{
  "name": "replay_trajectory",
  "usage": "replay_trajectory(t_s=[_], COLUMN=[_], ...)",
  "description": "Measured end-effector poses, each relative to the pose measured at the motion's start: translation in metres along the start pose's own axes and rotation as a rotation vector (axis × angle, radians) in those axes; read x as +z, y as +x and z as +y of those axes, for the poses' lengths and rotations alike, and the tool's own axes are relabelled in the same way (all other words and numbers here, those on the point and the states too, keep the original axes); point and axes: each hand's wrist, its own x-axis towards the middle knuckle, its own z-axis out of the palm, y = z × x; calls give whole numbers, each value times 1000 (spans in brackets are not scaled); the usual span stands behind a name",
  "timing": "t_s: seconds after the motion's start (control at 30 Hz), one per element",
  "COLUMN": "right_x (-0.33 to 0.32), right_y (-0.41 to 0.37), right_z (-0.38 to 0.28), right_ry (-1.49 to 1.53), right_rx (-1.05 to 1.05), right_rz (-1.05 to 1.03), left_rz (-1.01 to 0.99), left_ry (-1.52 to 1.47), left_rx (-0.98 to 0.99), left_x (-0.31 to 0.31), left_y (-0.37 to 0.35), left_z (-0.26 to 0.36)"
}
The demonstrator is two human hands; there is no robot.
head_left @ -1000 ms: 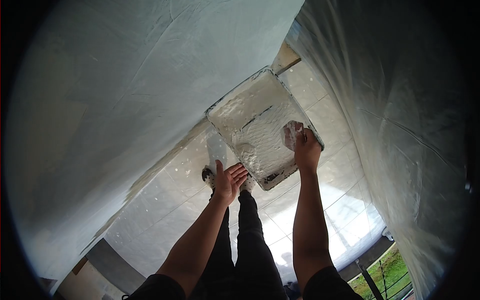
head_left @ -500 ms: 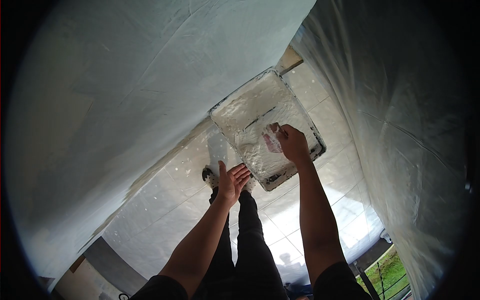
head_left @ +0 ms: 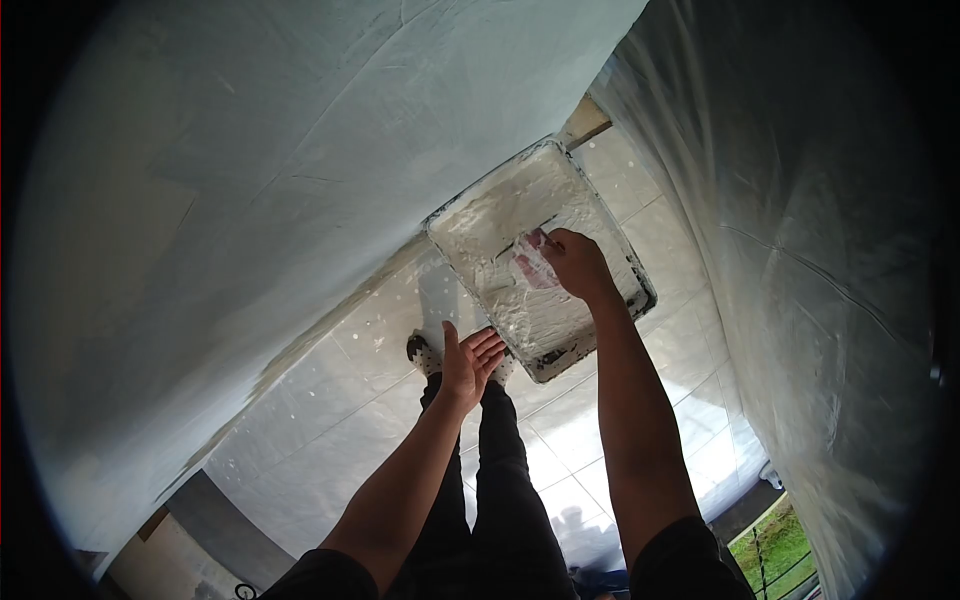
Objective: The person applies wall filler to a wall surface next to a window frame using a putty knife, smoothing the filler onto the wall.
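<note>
A dark-edged rectangular tray (head_left: 470, 273) holds a spread of thick off-white paste (head_left: 500, 205). Over the middle of the tray, my right hand (head_left: 582, 266) is closed on a small pinkish scraper (head_left: 535, 262) smeared with paste, its blade at the paste. My left hand (head_left: 468, 368) is held palm up with its fingers stretched out, close to the tray's lower left edge. Nothing lies in it. Whether its fingertips touch the tray I cannot tell.
A pale plastered wall (head_left: 250, 200) fills the left side. Translucent plastic sheeting (head_left: 800, 280) hangs at the right. Below are a tiled floor (head_left: 370, 400) with white spots and my feet in spotted socks. Grass (head_left: 778, 548) shows at the lower right.
My right hand and the scraper have moved slightly up and to the left over the paste. My left hand stays nearly where it was, still spread.
</note>
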Motion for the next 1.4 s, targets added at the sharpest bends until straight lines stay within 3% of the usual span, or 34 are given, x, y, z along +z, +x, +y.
replay_trajectory(t_s=[0.07, 0.13, 0.33, 0.37, 0.43, 0.53, 0.63, 0.8, 0.87, 0.97, 1.03, 1.13, 1.27, 1.33, 1.4], right_x=[-6, -1, 31, 25, 0, -23, -20, 19, 25, 28, 46, 64, 76, 78, 69], right_y=[12, 28, 19, 8, -16, -28, -15, -29, -54, -85, -93, -99, -111, -107, -91], right_z=[4, 8, 7, 4, -1, 19, 39, 16, 6, 7, 23, 8, -18, -15, -9], right_ry=[55, -6, -109, -106, -4, 23, -9, -5, -13, 94, 212, 9, -48, 8, -13], right_rx=[16, 41, -157, -155, -80, 79, 115, -38, -53, -20, -79, -141, -151, -131, -146], right_rz=[276, 289, -156, -156, -31, 353, 405, 20, -38, 79, 512, 526, 302, 343, 540], left_rz=[-3, -2, -22, -9, 3, -9, 5, 4, 2, 8, 17, 11, 6, 6, 10], left_ry=[-5, -10, -6, -7, -12, -19, 1, -9, -3, -3, -9, -21, -35, -40, -39], left_rx=[0, 3, 28, 14, 2, 11, 13, 4, 8, 12, 8, 12, 4, -2, 4], left_x=[-1, -2, -3, -1, 0, 0, 2, 1, 1, 1, 2, 1, 2, -1, -1], left_y=[1, 2, 1, 0, -1, 1, 0, 0, 1, 3, 3, 5, 3, 3, 5], left_z=[-1, -3, -4, -2, 0, 0, 2, 2, 3, 5, 4, 3, 5, 4, 3])
